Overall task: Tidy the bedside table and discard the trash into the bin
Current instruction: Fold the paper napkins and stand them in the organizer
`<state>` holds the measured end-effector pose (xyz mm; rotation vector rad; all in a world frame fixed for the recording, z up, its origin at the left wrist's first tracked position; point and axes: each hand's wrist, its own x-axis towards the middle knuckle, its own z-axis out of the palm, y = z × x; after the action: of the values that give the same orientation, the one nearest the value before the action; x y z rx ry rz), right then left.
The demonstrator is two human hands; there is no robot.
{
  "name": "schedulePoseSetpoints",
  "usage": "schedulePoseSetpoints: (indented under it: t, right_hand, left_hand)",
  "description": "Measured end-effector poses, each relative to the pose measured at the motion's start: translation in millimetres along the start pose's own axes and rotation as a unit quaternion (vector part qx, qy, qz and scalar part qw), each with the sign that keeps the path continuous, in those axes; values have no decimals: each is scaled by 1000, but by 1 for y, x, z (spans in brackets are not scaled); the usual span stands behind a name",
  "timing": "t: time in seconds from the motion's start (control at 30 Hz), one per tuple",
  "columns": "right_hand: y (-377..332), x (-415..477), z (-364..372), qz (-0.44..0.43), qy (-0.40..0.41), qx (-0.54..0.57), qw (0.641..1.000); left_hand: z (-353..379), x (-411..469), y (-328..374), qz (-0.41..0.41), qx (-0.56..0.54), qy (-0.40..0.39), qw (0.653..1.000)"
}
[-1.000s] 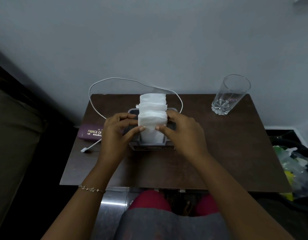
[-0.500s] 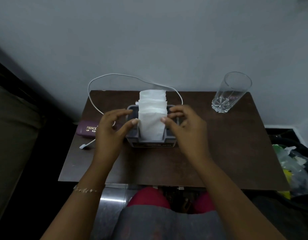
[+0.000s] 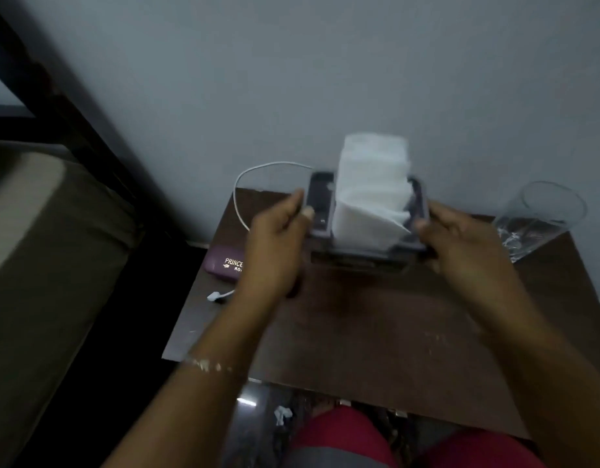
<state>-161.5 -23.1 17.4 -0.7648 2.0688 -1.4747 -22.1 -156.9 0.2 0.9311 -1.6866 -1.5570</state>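
I have both hands on the napkin holder [image 3: 320, 206], a dark grey tray at the 12 o'clock edge of the desk [image 3: 376, 319], close to the wall. My left hand [image 3: 278, 238] is clenched on the holder's 9 o'clock end, thumb over the rim and fingers behind it. My right hand [image 3: 460, 241] grasps the 3 o'clock end, thumb on top and fingers curled beneath. The picture is blurred, so I cannot tell whether the holder's base rests on the desk or is just off it. A white stack of napkins [image 3: 371, 194] stands upright in the middle of the holder, between my hands. At 2 o'clock on the desk a clear drinking glass [image 3: 541, 217] stands just beside my right hand, apart from the holder. At 10 o'clock a white charging cable [image 3: 239, 187] loops up against the wall, and its plug [image 3: 217, 296] lies at 9 o'clock on the desk. Just above the plug, a purple case [image 3: 224, 263] with gold lettering overhangs the desk's 9 o'clock edge. On the floor at 6 o'clock, near my knees, lies a crumpled scrap of paper [image 3: 282, 414]. A thin bracelet [image 3: 207, 364] sits on my left wrist.
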Motion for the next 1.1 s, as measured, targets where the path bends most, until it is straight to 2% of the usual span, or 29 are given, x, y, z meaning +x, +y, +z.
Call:
schedulePoseSetpoints:
  t: [0.13,0.2,0.4,0.57,0.9,1.1]
  right_hand:
    - [-19,62,51,1,-1,-34,999]
    - [-12,85,75,-1,-11,-45,999]
    - [17,98,110,-3,-3,-70,998]
    - [23,92,125,-12,-12,-74,997]
    - [22,99,109,-50,25,-122,991]
    - [19,96,127,-51,5,-105,993]
  left_hand:
    - [-40,57,13,-38,-18,27,999]
    - [-53,75,8,-40,-9,13,999]
    - [-65,94,-35,-80,19,21,996]
    - [-75,94,-51,-96,11,28,995]
    - [-63,99,-55,-103,-5,18,995]
    - [-75,99,-55,-91,-2,38,995]
